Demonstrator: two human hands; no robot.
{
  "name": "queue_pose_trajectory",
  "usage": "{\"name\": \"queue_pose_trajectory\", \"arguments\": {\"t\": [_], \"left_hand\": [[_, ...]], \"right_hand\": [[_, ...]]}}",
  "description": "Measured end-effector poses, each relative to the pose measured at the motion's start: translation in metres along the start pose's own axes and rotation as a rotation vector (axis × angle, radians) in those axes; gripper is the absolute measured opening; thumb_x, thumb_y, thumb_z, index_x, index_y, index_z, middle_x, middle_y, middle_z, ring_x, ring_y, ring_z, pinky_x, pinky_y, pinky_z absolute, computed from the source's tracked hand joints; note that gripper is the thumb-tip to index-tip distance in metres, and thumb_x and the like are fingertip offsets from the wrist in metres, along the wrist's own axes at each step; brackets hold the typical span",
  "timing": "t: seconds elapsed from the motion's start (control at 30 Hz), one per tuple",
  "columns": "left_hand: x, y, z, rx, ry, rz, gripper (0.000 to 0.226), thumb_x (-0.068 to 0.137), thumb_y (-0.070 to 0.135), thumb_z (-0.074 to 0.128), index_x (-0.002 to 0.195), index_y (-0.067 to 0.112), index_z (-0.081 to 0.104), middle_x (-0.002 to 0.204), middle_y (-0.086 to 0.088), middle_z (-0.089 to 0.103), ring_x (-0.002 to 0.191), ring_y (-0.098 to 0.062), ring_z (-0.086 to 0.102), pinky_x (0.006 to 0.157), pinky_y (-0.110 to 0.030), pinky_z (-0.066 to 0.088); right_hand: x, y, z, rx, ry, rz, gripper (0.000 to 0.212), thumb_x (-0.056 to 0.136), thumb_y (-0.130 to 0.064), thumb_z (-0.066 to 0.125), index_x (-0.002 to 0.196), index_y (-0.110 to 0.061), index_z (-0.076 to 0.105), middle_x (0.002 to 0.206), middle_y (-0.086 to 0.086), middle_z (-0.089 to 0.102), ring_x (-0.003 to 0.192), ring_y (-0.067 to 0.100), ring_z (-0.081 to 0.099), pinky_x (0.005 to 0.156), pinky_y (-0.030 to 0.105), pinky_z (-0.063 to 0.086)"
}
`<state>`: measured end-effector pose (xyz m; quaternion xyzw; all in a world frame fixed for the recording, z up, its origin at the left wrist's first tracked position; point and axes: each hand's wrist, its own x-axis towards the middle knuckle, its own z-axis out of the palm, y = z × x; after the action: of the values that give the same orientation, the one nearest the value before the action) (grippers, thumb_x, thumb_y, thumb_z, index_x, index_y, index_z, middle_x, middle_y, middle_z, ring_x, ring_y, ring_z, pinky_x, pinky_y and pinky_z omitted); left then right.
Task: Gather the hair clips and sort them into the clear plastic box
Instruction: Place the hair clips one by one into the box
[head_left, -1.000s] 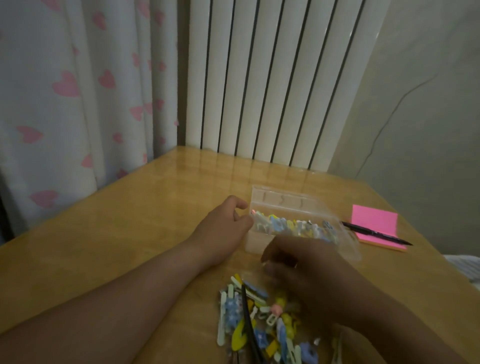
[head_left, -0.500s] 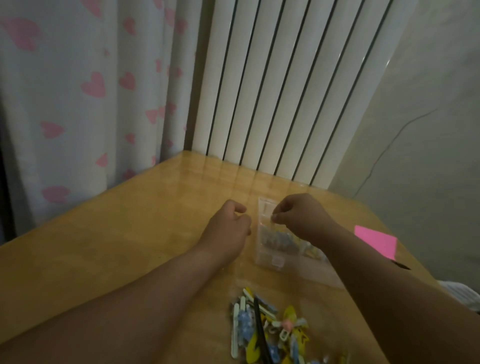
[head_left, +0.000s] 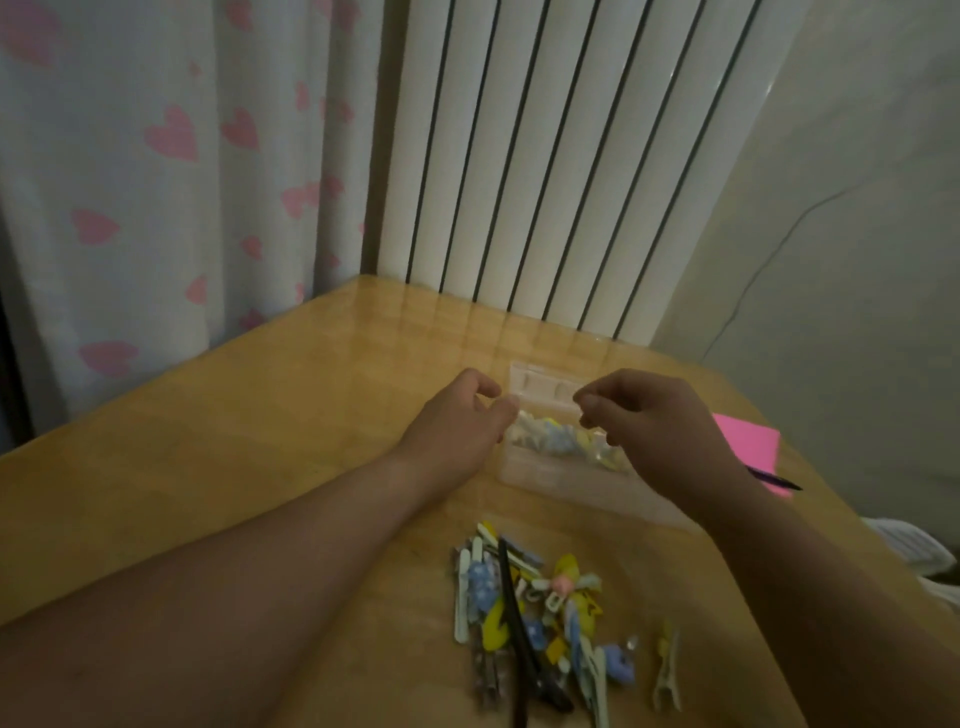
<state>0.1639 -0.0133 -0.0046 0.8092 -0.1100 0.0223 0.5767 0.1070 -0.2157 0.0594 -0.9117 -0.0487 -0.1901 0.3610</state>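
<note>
The clear plastic box (head_left: 524, 470) lies open on the table, its lid (head_left: 543, 387) folded back, with several pastel hair clips (head_left: 558, 441) inside. My left hand (head_left: 457, 421) curls around the box's left end, thumb against the corner. Over the box's back right part hovers my right hand (head_left: 649, 421), fingertips pinched together; no clip shows between them. A loose pile of hair clips (head_left: 530, 608) in blue, yellow, white and black lies nearer to me, below the box. One pale clip (head_left: 667, 670) lies apart to the pile's right.
A pink sticky-note pad (head_left: 748, 441) with a dark pen (head_left: 774, 480) on it sits right of the box, near the wooden table's (head_left: 260, 441) right edge. A white radiator (head_left: 545, 182) and a heart-print curtain (head_left: 156, 182) stand behind the table.
My right hand has left the clip pile and risen over the open box with fingers pinched. My left hand has stayed at the box's left end. The camera tilted up.
</note>
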Motion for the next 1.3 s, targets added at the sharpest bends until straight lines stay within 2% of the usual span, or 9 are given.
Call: {"name": "queue_pose_trajectory", "arguments": {"t": [0.07, 0.27, 0.53, 0.73, 0.83, 0.93, 1.03, 1.2, 1.3], "left_hand": [[-0.001, 0.000, 0.001, 0.064, -0.017, 0.017, 0.043, 0.099, 0.061, 0.061, 0.128, 0.030, 0.055, 0.101, 0.002, 0.068, 0.089, -0.015, 0.066, 0.073, -0.034, 0.048], [0.000, -0.001, 0.002, 0.140, 0.010, 0.046, 0.040, 0.101, 0.052, 0.064, 0.131, 0.027, 0.057, 0.096, -0.002, 0.065, 0.092, -0.018, 0.067, 0.074, -0.034, 0.048], [0.000, -0.002, 0.001, 0.169, 0.006, 0.062, 0.037, 0.102, 0.054, 0.062, 0.129, 0.028, 0.059, 0.097, -0.004, 0.068, 0.091, -0.019, 0.068, 0.084, -0.040, 0.054], [0.000, -0.001, 0.001, 0.169, -0.003, 0.072, 0.037, 0.103, 0.052, 0.061, 0.129, 0.026, 0.058, 0.101, -0.007, 0.067, 0.092, -0.021, 0.068, 0.084, -0.042, 0.053], [0.000, -0.001, 0.000, 0.155, -0.005, 0.071, 0.037, 0.103, 0.052, 0.060, 0.129, 0.025, 0.058, 0.101, -0.008, 0.068, 0.092, -0.023, 0.068, 0.085, -0.044, 0.054], [-0.001, 0.000, 0.001, 0.149, -0.014, 0.058, 0.035, 0.104, 0.050, 0.059, 0.129, 0.026, 0.057, 0.104, -0.009, 0.068, 0.094, -0.025, 0.067, 0.085, -0.046, 0.054], [-0.001, 0.002, 0.001, 0.128, -0.007, 0.040, 0.030, 0.105, 0.044, 0.059, 0.129, 0.026, 0.056, 0.101, -0.006, 0.069, 0.092, -0.023, 0.067, 0.083, -0.043, 0.053], [0.001, 0.003, 0.000, 0.060, 0.018, 0.000, 0.028, 0.103, 0.033, 0.057, 0.129, 0.024, 0.058, 0.101, -0.004, 0.072, 0.089, -0.021, 0.068, 0.085, -0.043, 0.054], [0.001, 0.002, 0.000, 0.048, 0.010, -0.009, 0.026, 0.103, 0.035, 0.056, 0.127, 0.026, 0.058, 0.099, 0.000, 0.073, 0.090, -0.021, 0.070, 0.087, -0.046, 0.056]], "right_hand": [[-0.019, 0.002, -0.009, 0.039, -0.068, -0.030, 0.011, 0.101, -0.024, 0.069, 0.096, -0.028, 0.078, 0.080, -0.010, 0.077, 0.069, -0.004, 0.066, 0.058, 0.011, 0.048], [-0.039, 0.009, -0.024, -0.135, -0.513, -0.053, 0.010, 0.096, -0.029, 0.075, 0.103, -0.035, 0.078, 0.098, -0.015, 0.077, 0.091, -0.002, 0.072, 0.085, 0.023, 0.059], [-0.048, -0.009, -0.031, -0.235, -0.870, -0.137, 0.025, 0.093, -0.044, 0.076, 0.117, -0.049, 0.072, 0.108, -0.021, 0.070, 0.099, -0.002, 0.067, 0.090, 0.030, 0.060], [-0.049, -0.008, -0.026, -0.211, -0.847, -0.167, 0.010, 0.094, -0.039, 0.076, 0.104, -0.039, 0.075, 0.104, -0.018, 0.072, 0.096, 0.002, 0.067, 0.088, 0.031, 0.059], [-0.045, -0.003, -0.028, -0.150, -0.804, -0.133, 0.006, 0.094, -0.036, 0.077, 0.098, -0.033, 0.072, 0.097, -0.014, 0.073, 0.089, 0.001, 0.067, 0.077, 0.022, 0.054], [-0.042, 0.001, -0.030, -0.074, -0.787, -0.056, 0.012, 0.095, -0.037, 0.076, 0.106, -0.036, 0.072, 0.096, -0.015, 0.074, 0.086, -0.002, 0.069, 0.078, 0.020, 0.050], [-0.043, 0.002, -0.029, -0.110, -0.793, -0.020, 0.022, 0.099, -0.043, 0.068, 0.121, -0.047, 0.070, 0.104, -0.026, 0.073, 0.095, -0.007, 0.068, 0.084, 0.018, 0.050], [-0.040, 0.005, -0.027, -0.091, -0.564, -0.028, 0.017, 0.105, -0.035, 0.057, 0.111, -0.041, 0.072, 0.105, -0.031, 0.068, 0.090, 0.001, 0.068, 0.077, 0.020, 0.058], [-0.037, 0.004, -0.024, -0.038, -0.405, 0.018, 0.013, 0.104, -0.039, 0.057, 0.103, -0.037, 0.070, 0.096, -0.017, 0.070, 0.086, 0.004, 0.066, 0.075, 0.022, 0.058]]}}
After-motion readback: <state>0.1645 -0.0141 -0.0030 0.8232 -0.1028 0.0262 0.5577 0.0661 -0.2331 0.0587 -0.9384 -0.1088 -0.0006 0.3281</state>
